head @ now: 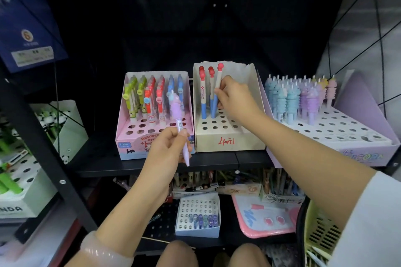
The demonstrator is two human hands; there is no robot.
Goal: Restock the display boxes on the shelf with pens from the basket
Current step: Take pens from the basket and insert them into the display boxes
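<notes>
Black metal shelf (156,166) carries three display boxes side by side. At 12 o'clock the right hand (233,97) has its grip pinching a red-capped pen (218,81) standing in the cream box (227,141). At 9 o'clock of it, before the pink box (128,143), the left hand (168,149) grips a purple pen (180,128), tip down. Toward 5 o'clock sits the yellow basket (321,236), and the lilac box (368,154) lies at 3 o'clock.

**Access Clearance: Shelf Display Boxes**

The cream box (225,136) offers open holes across its front rows and right half; three pens (209,93) occupy the rear left. The pink box (130,136) is packed at the rear, with its front holes free. The lilac box (347,134) is crowded at rear left. Dark open space lies above all three boxes. The right forearm (303,136) crosses in front of the lilac box.
</notes>
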